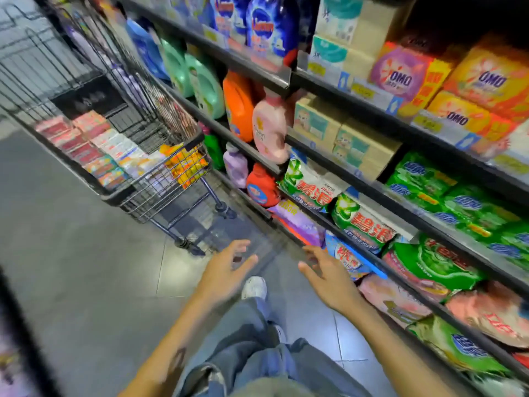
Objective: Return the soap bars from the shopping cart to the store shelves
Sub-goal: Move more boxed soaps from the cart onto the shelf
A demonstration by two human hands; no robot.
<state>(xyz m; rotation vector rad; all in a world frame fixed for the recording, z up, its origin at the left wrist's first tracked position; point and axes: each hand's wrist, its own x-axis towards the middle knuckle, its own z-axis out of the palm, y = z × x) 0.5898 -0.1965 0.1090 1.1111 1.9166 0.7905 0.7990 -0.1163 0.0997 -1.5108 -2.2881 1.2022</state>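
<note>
A wire shopping cart (160, 193) stands in the aisle at upper left, close to the store shelves (369, 193). Several boxed soap bars (94, 144) lie in rows inside it, red, white and orange. Yellow packs (186, 164) fill its near corner. My left hand (226, 267) and my right hand (326, 270) both hover low over the floor, short of the cart, fingers spread and holding nothing. The right hand is beside the bottom shelf's detergent bags. The picture is motion-blurred.
The shelves on the right hold detergent bottles (237, 104), boxed soaps (355, 144), OMO packs (400, 75) and green detergent bags (363, 222). Grey tiled floor (86, 253) lies to the left. My legs and a white shoe (254, 287) are below the hands.
</note>
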